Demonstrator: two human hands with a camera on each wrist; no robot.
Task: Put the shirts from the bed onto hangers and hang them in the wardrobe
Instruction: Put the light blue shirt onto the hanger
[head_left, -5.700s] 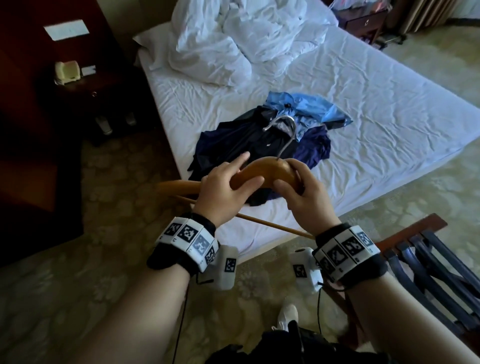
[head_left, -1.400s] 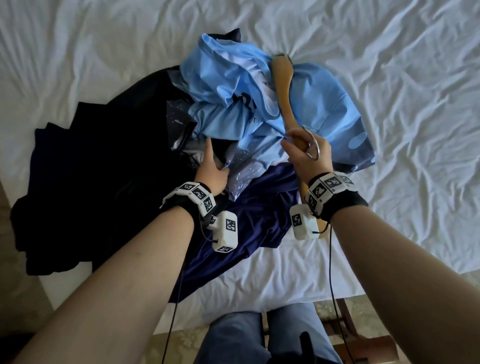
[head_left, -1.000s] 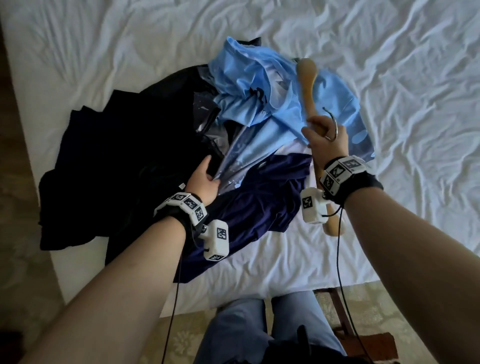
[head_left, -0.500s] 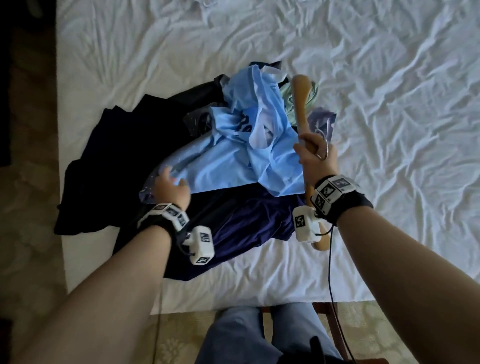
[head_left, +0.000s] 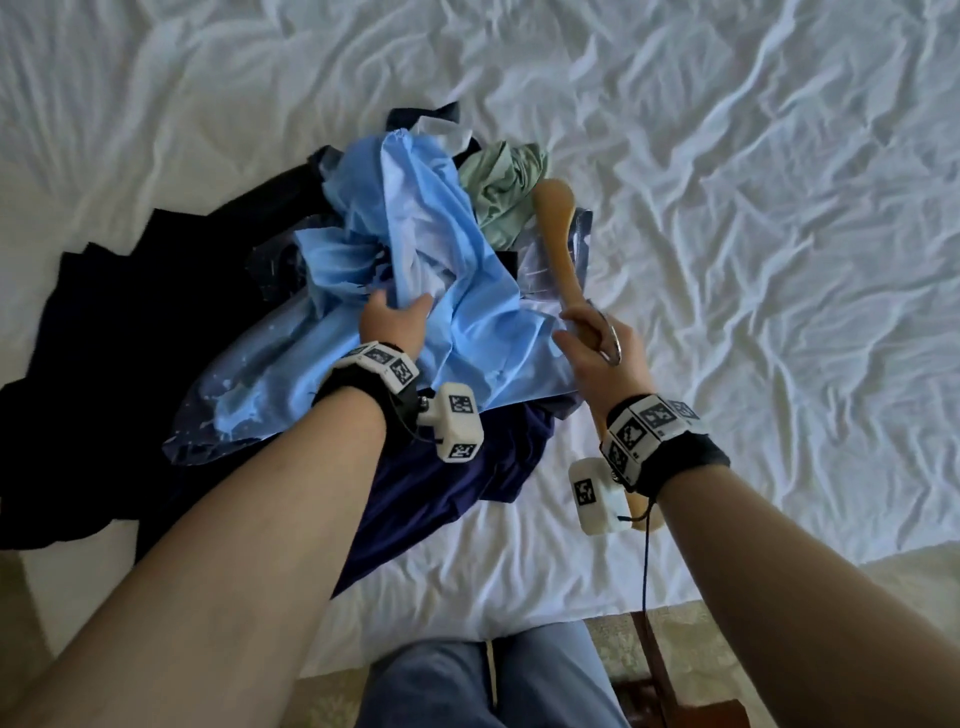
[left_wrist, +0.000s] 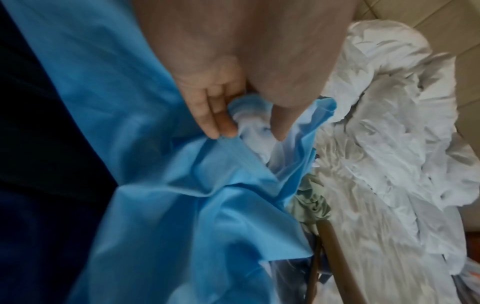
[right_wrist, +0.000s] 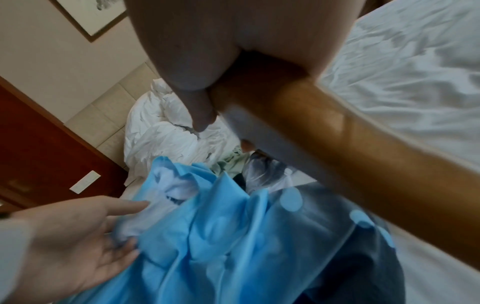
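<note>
A light blue shirt (head_left: 457, 312) lies crumpled on top of a pile on the white bed (head_left: 779, 260). Under it are dark navy shirts (head_left: 130, 338), a purple-blue shirt (head_left: 457, 478) and a pale green shirt (head_left: 504, 192). My left hand (head_left: 397, 309) rests on the blue shirt (left_wrist: 182, 205), with straight fingers (left_wrist: 213, 119) and a spread thumb either side of a fold. My right hand (head_left: 592, 340) grips the middle of a wooden hanger (head_left: 558, 244) just right of the pile. The hanger's metal hook (head_left: 614, 340) sticks out past the fingers. The hanger (right_wrist: 363, 154) fills the right wrist view.
A rumpled white duvet (left_wrist: 389, 123) is heaped at the head of the bed. A dark wooden cabinet (right_wrist: 39, 154) stands beside the bed. The bed's near edge is at my legs (head_left: 493, 686), with a wooden frame (head_left: 675, 701) on the floor at the lower right.
My left hand has moved up and right from the blue shirt's left edge to its middle. The blue shirt has been pulled left, which uncovers the green shirt. My right hand still holds the hanger.
</note>
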